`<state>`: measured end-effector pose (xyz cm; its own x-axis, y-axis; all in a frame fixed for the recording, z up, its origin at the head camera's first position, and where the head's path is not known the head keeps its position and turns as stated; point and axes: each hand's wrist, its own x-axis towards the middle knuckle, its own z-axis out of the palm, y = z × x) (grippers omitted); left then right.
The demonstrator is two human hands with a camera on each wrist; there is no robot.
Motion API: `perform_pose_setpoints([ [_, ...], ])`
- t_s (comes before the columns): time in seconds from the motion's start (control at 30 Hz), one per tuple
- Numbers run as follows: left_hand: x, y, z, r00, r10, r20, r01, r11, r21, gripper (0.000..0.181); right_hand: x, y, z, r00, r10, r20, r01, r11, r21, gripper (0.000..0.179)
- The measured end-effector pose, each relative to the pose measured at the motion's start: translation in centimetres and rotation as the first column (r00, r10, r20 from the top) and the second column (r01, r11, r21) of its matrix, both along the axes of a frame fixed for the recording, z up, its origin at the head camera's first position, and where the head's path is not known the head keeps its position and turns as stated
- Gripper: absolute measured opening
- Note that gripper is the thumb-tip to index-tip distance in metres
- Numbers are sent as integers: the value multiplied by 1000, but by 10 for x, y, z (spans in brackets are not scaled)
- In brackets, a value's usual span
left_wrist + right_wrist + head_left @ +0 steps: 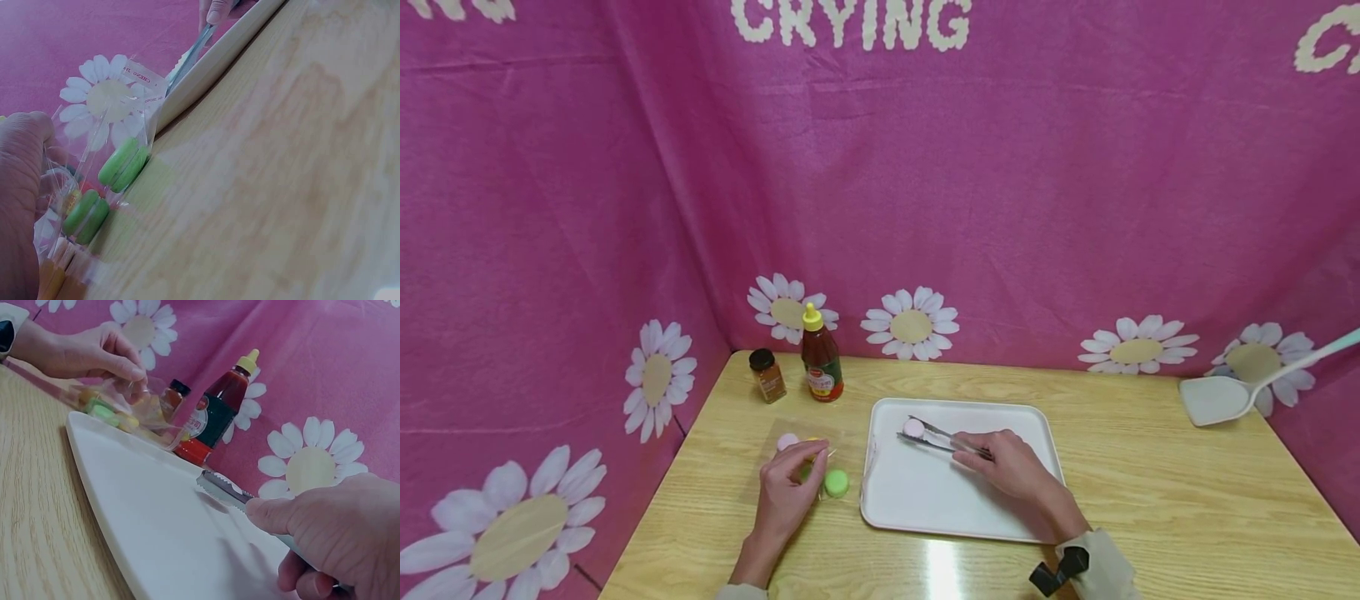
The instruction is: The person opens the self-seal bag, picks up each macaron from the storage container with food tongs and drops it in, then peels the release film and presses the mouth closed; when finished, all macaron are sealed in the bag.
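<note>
My right hand (1011, 467) grips metal tongs (936, 446) over the white tray (925, 508). A pale pink macaron (913, 428) sits between the tong tips in the head view. Left of the tray, my left hand (784, 492) pinches the edge of a clear plastic bag (145, 81) between thumb and fingers. In and around that bag lie a green macaron (837, 483), another green macaron (86, 217), a pink macaron (787, 442) and something yellow, partly hidden by the hand.
Behind the bag stand a small spice jar (769, 377) with a black lid and a red sauce bottle (822, 358) with a yellow cap. A white spatula (1217, 400) is at the far right. A pink curtain (1000, 208) hangs along the back of the wooden table (1157, 492).
</note>
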<state>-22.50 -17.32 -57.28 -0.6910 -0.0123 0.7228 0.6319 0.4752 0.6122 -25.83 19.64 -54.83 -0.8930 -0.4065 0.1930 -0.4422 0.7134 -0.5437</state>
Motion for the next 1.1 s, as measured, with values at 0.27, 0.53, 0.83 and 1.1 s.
perform_pose_setpoints([
  [0.27,1,1,1,1000,-6,1,6,1000,8,15,0,-2,4,999,24,35,-22,999,-38,42],
  [0.53,1,0,0,1000,4,-17,-4,1000,8,18,6,-13,19,990,70,124,-62,995,-72,42],
  [0.83,-1,1,-4,999,12,-30,-12,1000,10,21,13,-24,25,986,124,108,-120,992,-45,41],
  [1.1,0,1,0,1000,-2,-8,2,1000,9,18,17,-32,23,975,195,110,-190,980,-50,41],
])
